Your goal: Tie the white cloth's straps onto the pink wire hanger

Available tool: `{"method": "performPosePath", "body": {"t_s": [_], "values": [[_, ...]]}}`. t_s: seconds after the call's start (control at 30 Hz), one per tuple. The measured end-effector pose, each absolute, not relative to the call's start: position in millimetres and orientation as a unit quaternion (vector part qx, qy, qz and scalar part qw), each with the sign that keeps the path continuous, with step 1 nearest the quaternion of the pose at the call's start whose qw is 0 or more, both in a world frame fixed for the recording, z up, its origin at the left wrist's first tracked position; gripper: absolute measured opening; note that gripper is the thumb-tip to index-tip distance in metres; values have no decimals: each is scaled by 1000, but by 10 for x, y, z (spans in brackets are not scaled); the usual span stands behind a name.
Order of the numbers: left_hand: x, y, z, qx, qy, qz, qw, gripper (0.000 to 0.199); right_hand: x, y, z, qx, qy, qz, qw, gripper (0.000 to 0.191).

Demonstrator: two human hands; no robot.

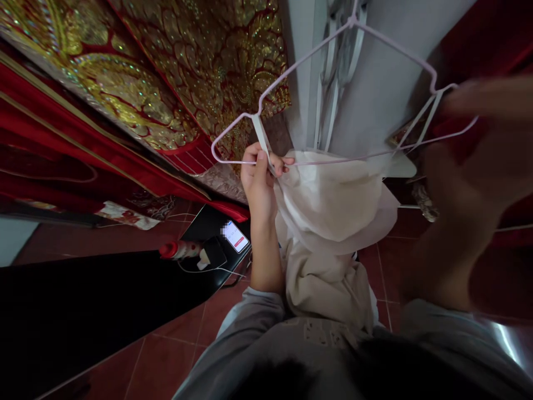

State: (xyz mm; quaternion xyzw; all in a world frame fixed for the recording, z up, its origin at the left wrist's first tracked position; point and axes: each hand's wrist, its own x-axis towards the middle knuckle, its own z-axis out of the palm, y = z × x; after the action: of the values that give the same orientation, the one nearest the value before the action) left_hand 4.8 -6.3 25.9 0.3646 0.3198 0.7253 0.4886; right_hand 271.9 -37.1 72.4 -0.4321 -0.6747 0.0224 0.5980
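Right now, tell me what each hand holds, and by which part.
The left hand grips the pale garment by its white strap, beside the hanger's lower bar; the right hand is too blurred to tell.

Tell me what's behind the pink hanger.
Behind the hanger: gold fabric at left, a grey surface mid-span. At its right end, the blurred right hand partly hides the background.

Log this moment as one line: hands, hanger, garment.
left hand: holding white strap | pink hanger: strap at each notch | right hand: blurred, near hanger's right end, grip unclear | white garment: mostly below hanger
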Motion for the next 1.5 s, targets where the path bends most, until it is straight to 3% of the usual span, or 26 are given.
{"method": "performPosePath", "body": {"t_s": [0.07, 0.17, 0.4, 0.5, 0.63, 0.67, 0.73, 0.87, 0.97, 1.07, 1.17, 1.33, 1.5], "values": [[59, -97, 248, 372, 316, 733, 474, 16, 2452, -414, 526, -399, -772, 4, 494, 34], [33, -183, 170, 392, 321, 741, 441, 13, 2169, -322, 196, -444, -801, -5, 402, 28], [-205, -485, 36, 496, 425, 688, 316, 11, 1871, -235, -201, -481, -716, -28, 505, 21], [-307, -587, 351, 544, 409, 630, 374, 14, 1864, -229, -192, -481, -709, -17, 516, 17], [-503, -456, 788, 507, 293, 663, 467, 42, 1900, -232, -160, -481, -709, -8, 515, 16], [-587, -372, 811, 495, 295, 673, 464, 39, 1911, -233, -157, -479, -711, -8, 515, 17], [-781, -184, 718, 488, 316, 719, 380, 28, 1935, -231, -161, -475, -717, -5, 510, 19], [-993, 25, 273, 418, 388, 774, 274, 28, 1979, -204, -180, -479, -720, -3, 502, 19], [-770, -60, 111, 421, 408, 723, 366, 13, 1958, -209, -173, -480, -724, 0, 496, 21], [-368, -180, 185, 447, 357, 670, 474, 37, 1922, -279, -122, -478, -736, 2, 480, 26], [-76, -220, 321, 418, 328, 699, 479, 34, 2006, -363, -47, -470, -736, -3, 487, 29], [80, -224, 384, 376, 333, 721, 477, 35, 2469, -309, 94, -515, -579, -35, 631, 29], [158, -236, 349, 360, 325, 731, 480, 34, 2621, -199, 390, -523, -622, 65, 579, 20]]}}
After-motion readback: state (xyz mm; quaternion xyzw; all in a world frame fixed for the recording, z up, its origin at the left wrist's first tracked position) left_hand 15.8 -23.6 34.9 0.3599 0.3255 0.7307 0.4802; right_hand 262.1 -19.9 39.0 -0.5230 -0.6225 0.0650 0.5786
